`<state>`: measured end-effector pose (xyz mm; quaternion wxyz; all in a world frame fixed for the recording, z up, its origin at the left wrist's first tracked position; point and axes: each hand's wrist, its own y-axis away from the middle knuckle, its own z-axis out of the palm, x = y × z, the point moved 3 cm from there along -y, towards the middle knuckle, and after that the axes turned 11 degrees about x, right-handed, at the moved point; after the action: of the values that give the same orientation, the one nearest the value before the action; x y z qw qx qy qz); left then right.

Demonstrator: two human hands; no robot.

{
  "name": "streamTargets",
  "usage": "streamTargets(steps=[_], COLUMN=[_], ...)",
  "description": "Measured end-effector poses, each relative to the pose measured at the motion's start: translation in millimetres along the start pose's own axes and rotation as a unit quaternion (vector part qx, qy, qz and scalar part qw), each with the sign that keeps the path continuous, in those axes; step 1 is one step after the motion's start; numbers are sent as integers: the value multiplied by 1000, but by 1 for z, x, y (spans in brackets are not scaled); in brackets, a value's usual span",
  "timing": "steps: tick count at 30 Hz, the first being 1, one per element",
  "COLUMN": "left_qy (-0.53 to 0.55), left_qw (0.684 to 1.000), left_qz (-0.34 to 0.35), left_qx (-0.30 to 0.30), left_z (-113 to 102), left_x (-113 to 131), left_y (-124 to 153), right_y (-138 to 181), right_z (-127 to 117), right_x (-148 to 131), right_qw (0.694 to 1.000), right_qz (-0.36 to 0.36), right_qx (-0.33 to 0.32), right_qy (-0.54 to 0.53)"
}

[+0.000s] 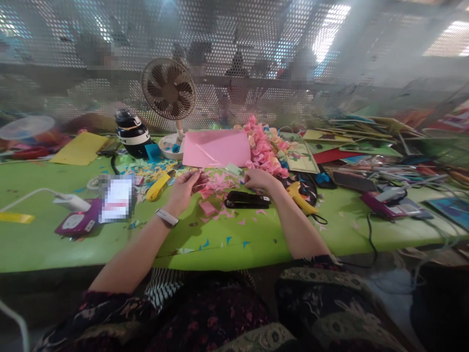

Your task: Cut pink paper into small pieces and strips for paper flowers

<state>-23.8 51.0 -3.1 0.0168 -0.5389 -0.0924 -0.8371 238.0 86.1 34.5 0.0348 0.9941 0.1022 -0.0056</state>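
My left hand (185,189), with a watch (167,217) on its wrist, is closed in a pinch over pink paper scraps (220,181). Whatever lies between its fingertips is too small to make out. Across the scraps, my right hand (261,180) is closed with its fingers curled under, beside a pale green paper piece (233,169). Its fingertips are hidden. A black stapler (247,200) lies just below the right hand, and a small pink paper stack (207,209) sits left of the stapler. Behind both hands are a pink sheet (217,148) and a heap of pink paper flowers (262,149).
A fan (169,90) and a dark bottle (132,132) stand at the back left. On the green table (220,244) lie a yellow cutter (158,187), a lit phone (117,198), a yellow-handled tool (301,198), cables and piled cards (366,132). A perforated metal screen (227,39) rises behind.
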Motion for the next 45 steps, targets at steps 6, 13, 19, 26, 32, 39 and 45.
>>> streamTargets(steps=[6, 13, 19, 26, 32, 39, 45], left_qy=[6, -15, -43, -28, -35, -17, -4], left_qw=[1000, 1000, 999, 998, 998, 1000, 1000], left_qz=[0, -6, 3, 28, 21, 12, 8], left_qx=[11, 1, -34, -55, -48, -16, -5], left_z=[0, 2, 7, 7, 8, 5, 6], left_x=[0, 1, 0, -3, -5, -5, -5], left_y=[-1, 1, 8, 10, 10, 5, 5], right_y=[1, -1, 12, 30, 32, 36, 36], right_z=[0, 1, -18, -14, -10, -13, -13], right_x=[-3, -5, -33, -67, -79, -84, -83], right_qw=[1000, 998, 893, 790, 742, 718, 700], right_qz=[5, 9, -34, -92, -153, -161, -150], right_qx=[7, 24, 140, 26, 1, -12, 21], right_qy=[-2, -52, -426, -605, -653, -677, -698])
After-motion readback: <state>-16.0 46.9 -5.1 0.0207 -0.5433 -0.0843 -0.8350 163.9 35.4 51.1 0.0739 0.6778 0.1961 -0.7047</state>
